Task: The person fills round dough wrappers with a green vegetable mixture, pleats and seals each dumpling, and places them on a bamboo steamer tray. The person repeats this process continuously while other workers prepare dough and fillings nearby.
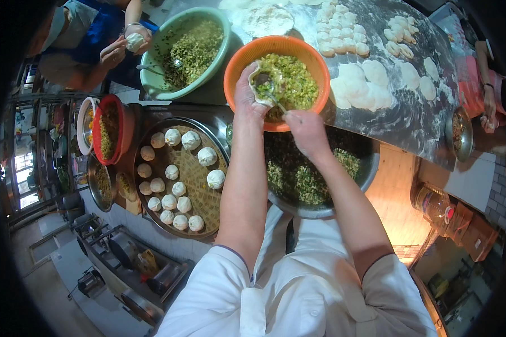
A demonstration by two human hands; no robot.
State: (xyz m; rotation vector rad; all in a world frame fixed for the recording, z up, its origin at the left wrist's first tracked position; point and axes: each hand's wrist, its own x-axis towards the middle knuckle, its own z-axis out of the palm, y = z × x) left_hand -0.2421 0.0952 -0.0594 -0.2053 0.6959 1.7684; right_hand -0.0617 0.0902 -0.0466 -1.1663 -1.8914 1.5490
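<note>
My left hand (246, 92) cups a round dough wrapper (257, 100) over the left side of an orange plastic basket (235, 54). In my right hand (305, 126) is the handle of a metal spoon (277, 102), its bowl over the wrapper. Green chopped filling (262, 89) lies on the wrapper around the spoon. More yellow-green chopped filling (295, 73) fills the basket behind it. Below my forearms stands a wide metal bowl (369, 179) with clumps of green filling (310, 185).
At left, a round woven tray (202, 202) carries several filled buns (168, 202). Beyond it, a co-worker's hands (114, 50) hold a bun near a green basin (152, 84). Floured dough pieces (341, 31) and flat wrappers (362, 88) cover the right table. Another person's hand (489, 122) is at far right.
</note>
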